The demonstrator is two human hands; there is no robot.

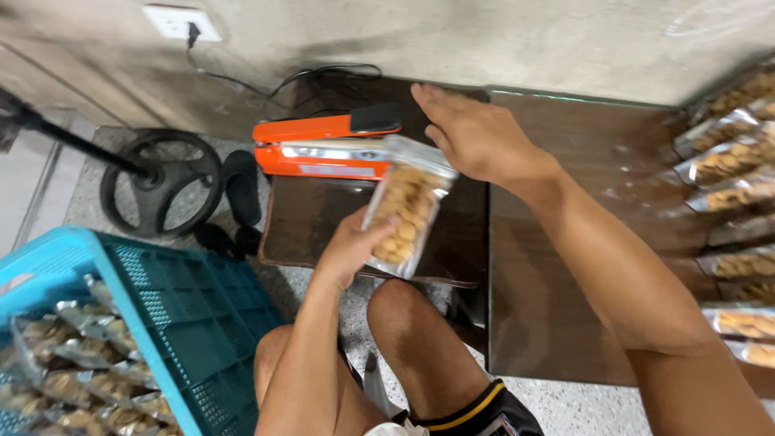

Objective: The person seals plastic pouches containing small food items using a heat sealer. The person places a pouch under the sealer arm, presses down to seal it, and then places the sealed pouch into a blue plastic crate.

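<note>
Gripping a clear snack pouch [404, 211] from below, left hand [349, 249] closed about its lower end; long axis tilted upward toward the orange heat sealer [323, 145] at the small table's [307, 226] far edge; right hand [472, 133] open-fingered, touching pouch top, nearer sealer.

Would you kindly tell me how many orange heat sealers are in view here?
1. The orange heat sealer sits on the small dark table by the wall, just beyond the snack bag held in the left hand. Nothing suggests another, though the frame edges could hide one.
</note>
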